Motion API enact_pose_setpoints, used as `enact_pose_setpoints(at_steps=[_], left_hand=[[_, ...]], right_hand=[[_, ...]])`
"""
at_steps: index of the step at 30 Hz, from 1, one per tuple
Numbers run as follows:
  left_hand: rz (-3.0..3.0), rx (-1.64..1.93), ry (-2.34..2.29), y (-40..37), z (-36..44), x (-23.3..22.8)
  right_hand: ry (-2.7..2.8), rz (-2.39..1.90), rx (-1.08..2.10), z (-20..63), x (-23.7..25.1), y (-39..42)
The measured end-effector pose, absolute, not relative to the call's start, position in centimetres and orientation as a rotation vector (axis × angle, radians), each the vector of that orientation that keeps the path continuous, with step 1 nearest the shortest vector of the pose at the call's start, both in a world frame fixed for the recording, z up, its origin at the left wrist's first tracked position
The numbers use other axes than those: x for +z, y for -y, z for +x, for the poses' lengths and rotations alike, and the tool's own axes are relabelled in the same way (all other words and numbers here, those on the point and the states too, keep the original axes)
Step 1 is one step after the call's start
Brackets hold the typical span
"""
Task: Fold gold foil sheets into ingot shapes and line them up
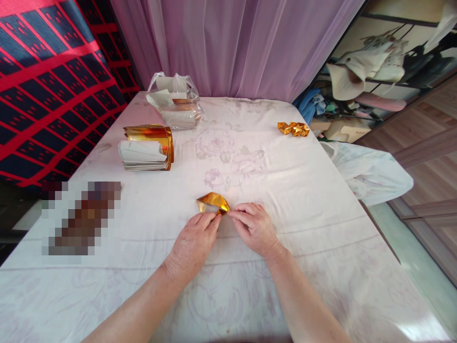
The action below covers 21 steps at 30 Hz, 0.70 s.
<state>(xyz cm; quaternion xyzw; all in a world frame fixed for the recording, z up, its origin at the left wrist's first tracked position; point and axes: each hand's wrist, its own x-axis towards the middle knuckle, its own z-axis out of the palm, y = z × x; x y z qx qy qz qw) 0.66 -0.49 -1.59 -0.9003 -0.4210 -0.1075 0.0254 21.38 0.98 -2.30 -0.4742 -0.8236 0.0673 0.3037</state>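
Note:
A partly folded sheet of shiny gold foil paper (214, 199) lies on the cloth-covered table, between and just beyond my two hands. My left hand (195, 237) pinches its near edge, fingers bent together over the foil. At the foil's right corner, my right hand (255, 227) has thumb and fingertips pressed together on the tip. Some of the foil's near side is hidden behind my left fingers. Back at the left stands a curved stack of gold and white paper sheets (146, 155). Several folded gold pieces (293, 129) sit close together at the far right.
A clear plastic bag (174, 102) holding paper stacks stands at the table's back left. A pixelated patch (84, 216) covers something on the left. Right of the table are a white cloth-like bundle (380, 171) and a shelf with shoes (367, 62). A purple curtain (235, 47) hangs behind.

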Motion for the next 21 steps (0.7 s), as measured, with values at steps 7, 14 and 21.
enact_pose_setpoints(at_steps=[7,14,21], left_hand=[[-2.802,-0.279,1.258,0.3,0.7,-1.1],[-2.829,-0.256,1.311,0.3,0.8,-1.0],[-2.841,-0.132,1.332,0.5,1.1,-0.6]], right_hand=[[2.309,-1.333,0.114,21.0,-1.5,-0.7],[2.329,-1.353,0.098,20.9,-1.5,-0.6],[2.330,-1.344,0.100,20.9,-1.5,-0.6]])
